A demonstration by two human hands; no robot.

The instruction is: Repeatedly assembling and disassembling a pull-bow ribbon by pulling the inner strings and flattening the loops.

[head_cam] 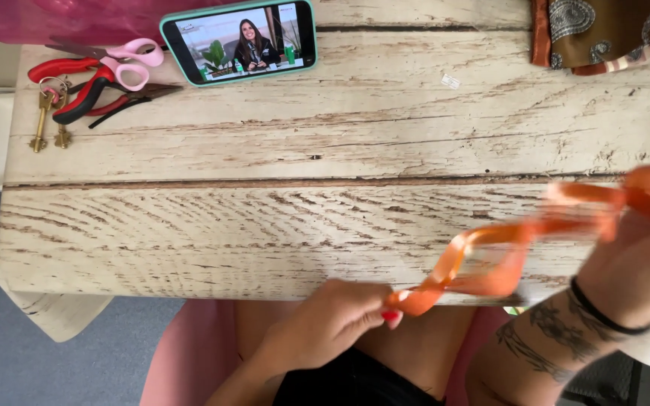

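Observation:
An orange satin ribbon point(490, 252) stretches in loops between both of my hands, above the near edge of a whitewashed wooden table point(265, 165). My left hand point(332, 319) pinches one end of the ribbon between thumb and fingers, just below the table edge. My right hand point(641, 263), blurred at the right border, holds the other end, where the ribbon bunches up. A black band circles the right wrist.
At the far left lie pink-handled scissors point(118, 64), red-handled pliers point(88, 86) and brass keys point(43, 116). A phone in a green case point(241, 41) shows a video at the back. Patterned cloth point(603, 30) lies at the back right. A pink seat is below.

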